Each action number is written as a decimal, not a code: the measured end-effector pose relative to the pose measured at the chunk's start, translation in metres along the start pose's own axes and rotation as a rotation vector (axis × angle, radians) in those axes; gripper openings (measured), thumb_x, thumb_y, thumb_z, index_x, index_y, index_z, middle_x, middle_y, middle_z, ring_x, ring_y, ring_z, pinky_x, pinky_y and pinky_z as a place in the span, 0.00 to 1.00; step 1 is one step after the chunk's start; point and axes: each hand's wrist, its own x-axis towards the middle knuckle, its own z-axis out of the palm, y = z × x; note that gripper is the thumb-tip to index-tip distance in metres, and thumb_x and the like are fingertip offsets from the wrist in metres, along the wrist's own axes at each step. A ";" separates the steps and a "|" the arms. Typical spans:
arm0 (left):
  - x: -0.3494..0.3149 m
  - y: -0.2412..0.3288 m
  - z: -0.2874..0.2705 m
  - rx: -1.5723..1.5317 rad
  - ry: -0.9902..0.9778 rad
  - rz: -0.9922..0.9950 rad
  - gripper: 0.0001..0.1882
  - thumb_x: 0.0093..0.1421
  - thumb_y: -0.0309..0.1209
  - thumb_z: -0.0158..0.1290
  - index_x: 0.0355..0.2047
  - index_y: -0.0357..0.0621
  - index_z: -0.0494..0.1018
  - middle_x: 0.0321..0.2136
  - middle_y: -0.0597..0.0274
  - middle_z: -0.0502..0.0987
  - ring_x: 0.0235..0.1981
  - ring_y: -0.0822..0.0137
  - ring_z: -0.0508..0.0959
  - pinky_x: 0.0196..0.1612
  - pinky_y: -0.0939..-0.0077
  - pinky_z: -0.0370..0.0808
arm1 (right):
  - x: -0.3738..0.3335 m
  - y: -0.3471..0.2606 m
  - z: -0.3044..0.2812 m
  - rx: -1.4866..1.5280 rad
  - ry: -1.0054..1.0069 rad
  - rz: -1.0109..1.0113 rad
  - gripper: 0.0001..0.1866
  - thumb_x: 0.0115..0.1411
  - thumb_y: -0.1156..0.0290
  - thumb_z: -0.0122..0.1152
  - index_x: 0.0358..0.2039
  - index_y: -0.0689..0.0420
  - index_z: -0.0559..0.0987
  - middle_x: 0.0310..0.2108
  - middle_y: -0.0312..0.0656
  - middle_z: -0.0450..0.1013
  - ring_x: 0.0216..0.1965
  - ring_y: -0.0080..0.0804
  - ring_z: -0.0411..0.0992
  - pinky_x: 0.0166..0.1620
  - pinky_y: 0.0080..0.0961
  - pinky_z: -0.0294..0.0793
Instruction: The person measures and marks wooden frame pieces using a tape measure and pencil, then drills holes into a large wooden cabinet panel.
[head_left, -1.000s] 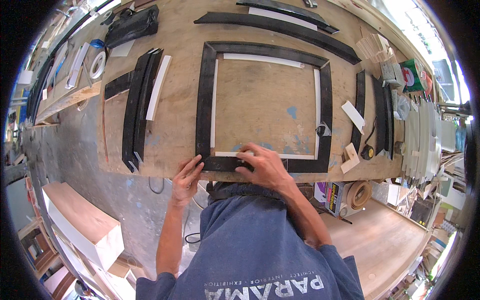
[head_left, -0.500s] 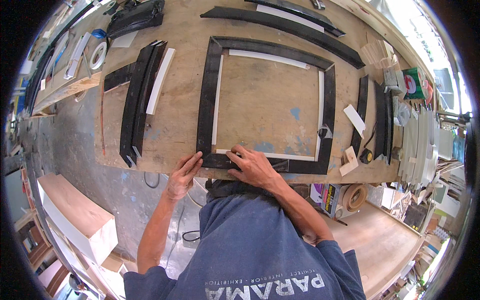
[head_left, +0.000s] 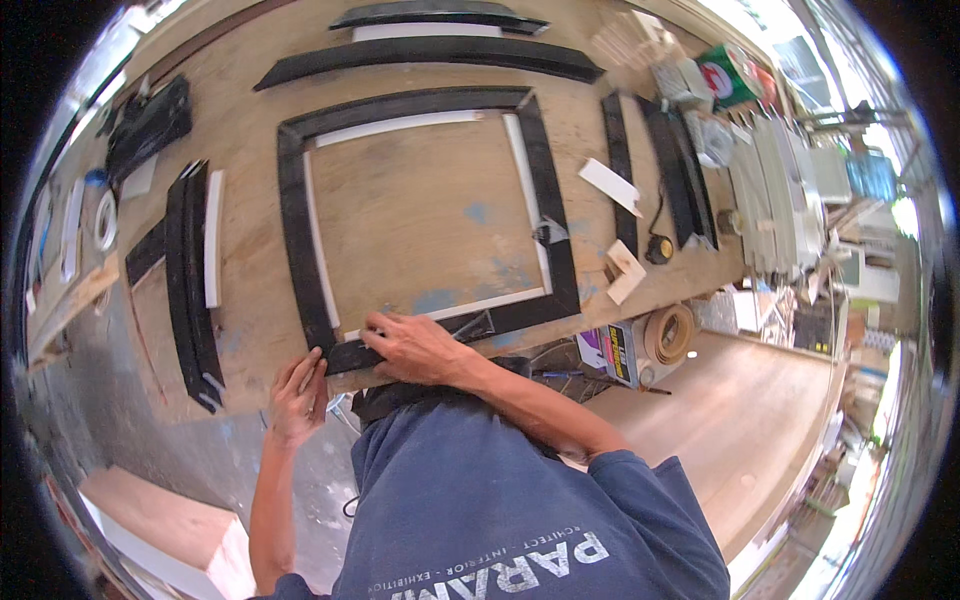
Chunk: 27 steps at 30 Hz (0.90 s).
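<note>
A black rectangular frame lies on the wooden worktable, with thin white strips along its inner edges. At its near left corner, the fingertips of my left hand touch the outside edge, fingers stretched out side by side. My right hand lies over the near rail beside that corner, its fingers curled round the inner edge and its palm covering part of the rail. Whether something small sits under those fingertips cannot be made out. A small grey piece rests on the frame's right side.
Black mouldings lie left of the frame, with another long moulding behind it. Rightward are a white strip, a tape measure and a pale wooden corner piece. Below the table edge stands a purple box by a tape roll.
My view has turned, so the table and frame appear tilted and farther left. Both hands remain at the frame's near left corner; the right hand's fingers look more curled over the rail.
</note>
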 end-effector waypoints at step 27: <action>0.226 0.218 0.182 -0.245 -0.058 0.041 0.29 0.52 0.37 0.68 0.51 0.35 0.76 0.48 0.51 0.75 0.51 0.48 0.72 0.55 0.53 0.68 | -0.234 0.119 -0.076 0.498 0.834 0.959 0.18 0.53 0.65 0.78 0.39 0.65 0.86 0.30 0.43 0.81 0.32 0.25 0.76 0.39 0.26 0.75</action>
